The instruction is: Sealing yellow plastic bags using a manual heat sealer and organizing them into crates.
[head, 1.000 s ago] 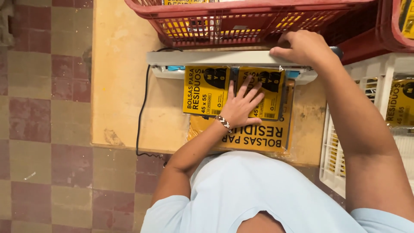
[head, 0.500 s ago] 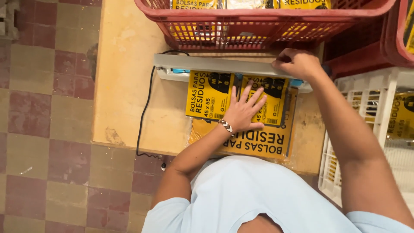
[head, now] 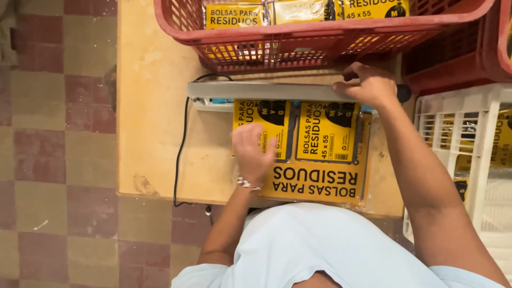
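My right hand (head: 368, 85) grips the right end of a grey sealing bar (head: 256, 90), next to its black knob (head: 404, 93). Two yellow packets lie side by side with their top edges under the bar: a left packet (head: 274, 120) and a right packet (head: 328, 130). They rest on a larger yellow packet (head: 320, 184) that is turned the other way. My left hand (head: 253, 152), blurred, sits on the left packet with its fingers close together and covers that packet's left part.
A red crate (head: 320, 45) with more yellow packets stands just behind the bar, another red crate (head: 453, 69) to its right. A white crate (head: 480, 144) is beside the wooden table (head: 154, 106). A black cable (head: 181, 149) hangs over the front edge. Checkered floor lies left.
My left hand has slid left off both packets onto the left one, and its fingers have drawn together. The right hand stays on the bar. The view has shifted slightly.
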